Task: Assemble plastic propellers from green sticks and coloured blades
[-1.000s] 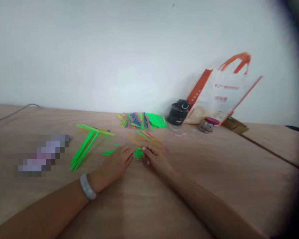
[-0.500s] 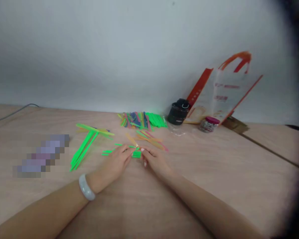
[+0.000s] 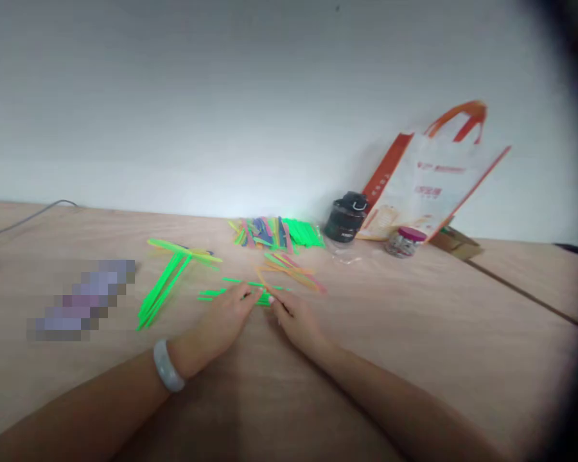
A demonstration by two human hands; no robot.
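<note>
Both my hands rest on a wooden table (image 3: 414, 333), fingertips meeting over a small bunch of green sticks (image 3: 221, 294). My left hand (image 3: 226, 314), with a pale bangle on the wrist, lies with fingers curled down on the sticks. My right hand (image 3: 291, 316) pinches at the same spot, fingers together on the ends of the sticks. An orange and pink stick pile (image 3: 291, 269) lies just beyond my fingers. A longer bundle of green sticks (image 3: 161, 289) lies to the left.
A mixed coloured stick heap (image 3: 277, 232) lies by the wall. A black jar (image 3: 344, 219), a small jar with a pink lid (image 3: 403, 242) and an orange and white bag (image 3: 431, 183) stand at the back right. A cable (image 3: 24, 217) runs at far left.
My right hand has slid a little left and nearer, closing on the left hand over the green sticks. The left hand has barely moved.
</note>
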